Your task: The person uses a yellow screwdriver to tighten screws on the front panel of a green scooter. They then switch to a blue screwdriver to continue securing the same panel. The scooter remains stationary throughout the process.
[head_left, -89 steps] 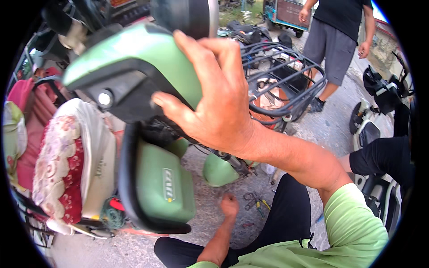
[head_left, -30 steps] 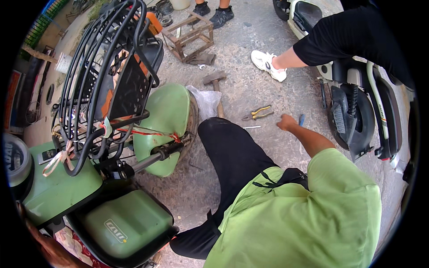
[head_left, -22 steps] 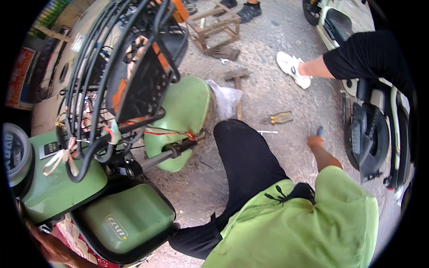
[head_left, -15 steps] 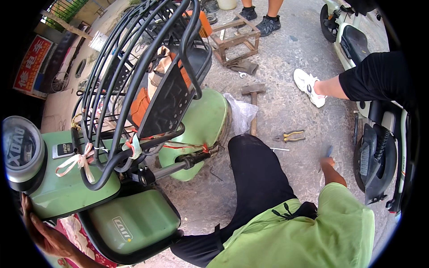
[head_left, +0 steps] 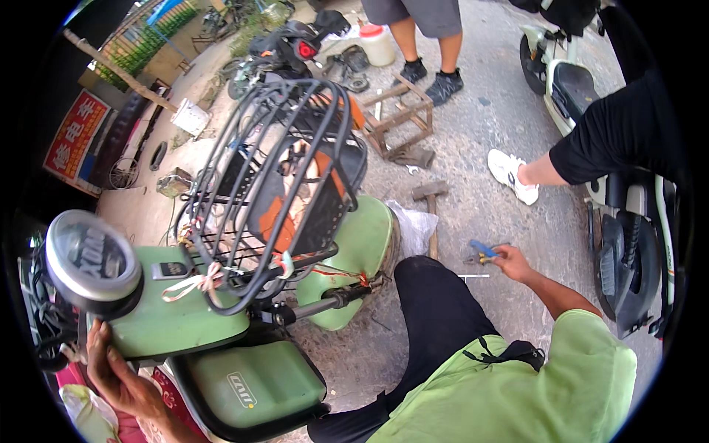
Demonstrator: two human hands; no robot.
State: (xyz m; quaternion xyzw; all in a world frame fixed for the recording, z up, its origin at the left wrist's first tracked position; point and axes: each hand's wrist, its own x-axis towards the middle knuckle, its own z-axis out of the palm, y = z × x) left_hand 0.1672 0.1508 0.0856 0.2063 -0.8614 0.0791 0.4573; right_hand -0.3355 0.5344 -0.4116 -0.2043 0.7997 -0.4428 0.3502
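Observation:
A green scooter front (head_left: 177, 317) with a round headlight (head_left: 92, 255) tilts at the left. Against its lower left end lies my left hand (head_left: 122, 376), fingers stretched along the panel edge; part of their contact is hidden. My right hand (head_left: 515, 264) is low over the ground at the right, fingers pinched on a blue-handled tool (head_left: 482, 248) whose exact kind I cannot make out. Just beneath it are yellow-handled pliers (head_left: 487, 258), partly covered by the tool and fingers. A thin metal T-shaped rod (head_left: 473, 276) lies nearby.
A black wire basket (head_left: 273, 177) rises from the scooter. A hammer (head_left: 431, 193), a plastic bag (head_left: 415, 227) and a rusty metal frame (head_left: 399, 122) lie beyond my knee. At right, another person's white shoe (head_left: 512, 176) stands near a white scooter (head_left: 628, 258).
My right hand has swung left and forward, bringing the blue-handled tool over the yellow-handled pliers. My left hand stays on the scooter panel. The view has shifted, showing more of the background.

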